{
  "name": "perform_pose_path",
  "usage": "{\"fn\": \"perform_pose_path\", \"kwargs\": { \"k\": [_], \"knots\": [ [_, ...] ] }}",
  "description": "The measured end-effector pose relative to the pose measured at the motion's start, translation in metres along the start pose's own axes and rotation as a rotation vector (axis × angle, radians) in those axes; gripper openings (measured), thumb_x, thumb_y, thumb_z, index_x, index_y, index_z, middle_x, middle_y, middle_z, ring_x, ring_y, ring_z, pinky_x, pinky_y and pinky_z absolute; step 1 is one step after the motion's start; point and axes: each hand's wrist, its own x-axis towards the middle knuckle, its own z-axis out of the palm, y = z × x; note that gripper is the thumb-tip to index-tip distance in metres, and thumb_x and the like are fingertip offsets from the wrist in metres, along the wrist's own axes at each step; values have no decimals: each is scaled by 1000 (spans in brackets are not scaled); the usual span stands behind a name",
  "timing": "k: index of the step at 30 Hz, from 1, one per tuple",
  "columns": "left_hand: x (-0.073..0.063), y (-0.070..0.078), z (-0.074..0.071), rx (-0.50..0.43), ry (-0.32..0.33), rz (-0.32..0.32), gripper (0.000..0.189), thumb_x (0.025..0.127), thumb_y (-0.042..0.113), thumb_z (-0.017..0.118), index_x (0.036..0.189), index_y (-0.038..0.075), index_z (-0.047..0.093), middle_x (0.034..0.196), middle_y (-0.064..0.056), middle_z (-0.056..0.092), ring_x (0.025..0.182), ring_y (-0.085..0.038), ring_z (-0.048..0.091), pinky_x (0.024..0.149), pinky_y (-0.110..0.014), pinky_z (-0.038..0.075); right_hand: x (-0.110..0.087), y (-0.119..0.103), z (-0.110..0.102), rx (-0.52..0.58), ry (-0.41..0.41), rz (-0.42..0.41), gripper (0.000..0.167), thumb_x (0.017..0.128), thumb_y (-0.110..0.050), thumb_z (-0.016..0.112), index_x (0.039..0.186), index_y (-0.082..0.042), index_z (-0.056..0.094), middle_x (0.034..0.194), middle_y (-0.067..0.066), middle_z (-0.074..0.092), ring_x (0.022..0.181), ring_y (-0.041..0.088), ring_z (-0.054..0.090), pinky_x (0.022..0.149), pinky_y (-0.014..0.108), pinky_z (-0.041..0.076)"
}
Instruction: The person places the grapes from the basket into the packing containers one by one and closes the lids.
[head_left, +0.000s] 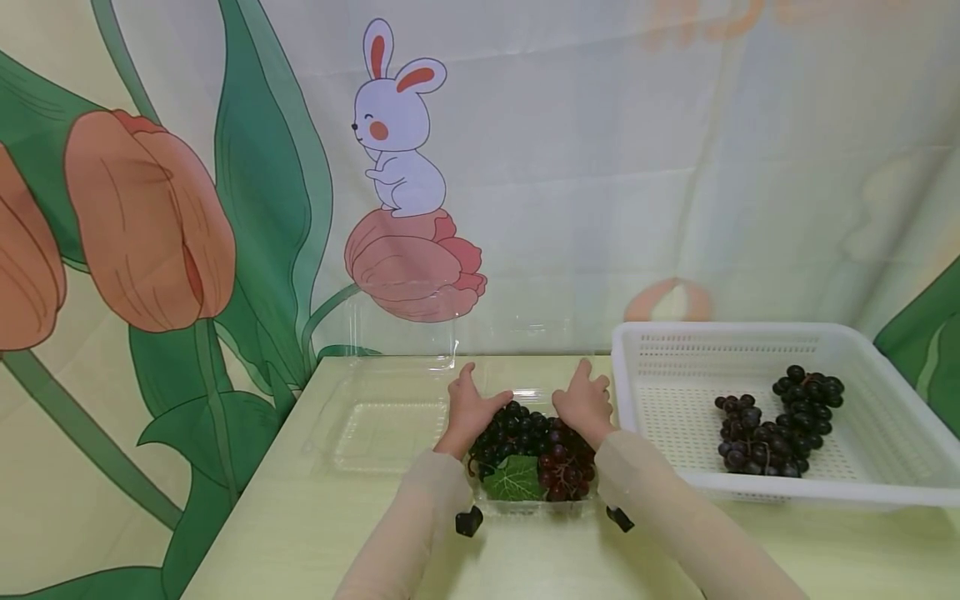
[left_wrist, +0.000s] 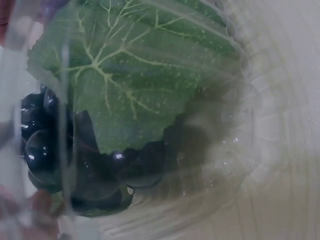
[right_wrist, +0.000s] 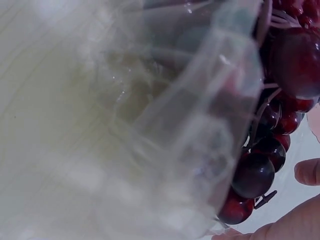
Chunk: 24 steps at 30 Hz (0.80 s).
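Observation:
A clear plastic box (head_left: 532, 507) stands at the middle of the table. It holds dark grapes (head_left: 517, 429), reddish grapes (head_left: 566, 471) and a green leaf (head_left: 513, 479) at its front. My left hand (head_left: 471, 410) is at the box's far left side, fingers stretched forward and thumb pointing in over the grapes. At the far right side is my right hand (head_left: 587, 406), its thumb and fingers spread apart beside the grapes. Through blurred plastic, the left wrist view shows the leaf (left_wrist: 130, 75) over dark grapes (left_wrist: 45, 155). Reddish grapes (right_wrist: 255, 175) hang near the right thumb (right_wrist: 307, 172).
To the right stands a white basket (head_left: 750, 481) with dark grape bunches (head_left: 806, 408) in it. On the left lies another clear box (head_left: 390, 437), its transparent lid (head_left: 401, 333) raised at the back. A printed cloth (head_left: 540, 208) hangs behind the table.

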Motion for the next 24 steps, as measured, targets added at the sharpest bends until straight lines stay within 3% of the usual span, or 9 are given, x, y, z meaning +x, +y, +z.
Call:
{"fn": "perform_pose_path", "kwargs": {
  "k": [11,19,24],
  "knots": [
    [0,4,-3,-28,45,-35,93,67,31,76,139,11,21,132,-26,27,115,-38,41,95,-46,36,0,-1,1,7,84,-33,76,77,-14,47,140,-7,5,126,31,22,107,43,37,87,53,33],
    [3,0,-6,-12,73,-47,95,69,32,74,140,7,16,133,-26,26,117,-36,40,95,-45,37,0,1,0,58,70,-28,76,80,-12,44,142,-9,0,133,30,11,103,39,35,80,48,35],
    [5,1,-9,-38,111,-29,91,71,31,72,140,7,18,129,-24,31,115,-35,42,93,-44,38,1,1,0,54,89,-42,76,81,-13,44,142,-9,-1,129,29,16,95,36,37,72,43,34]
  ]
}}
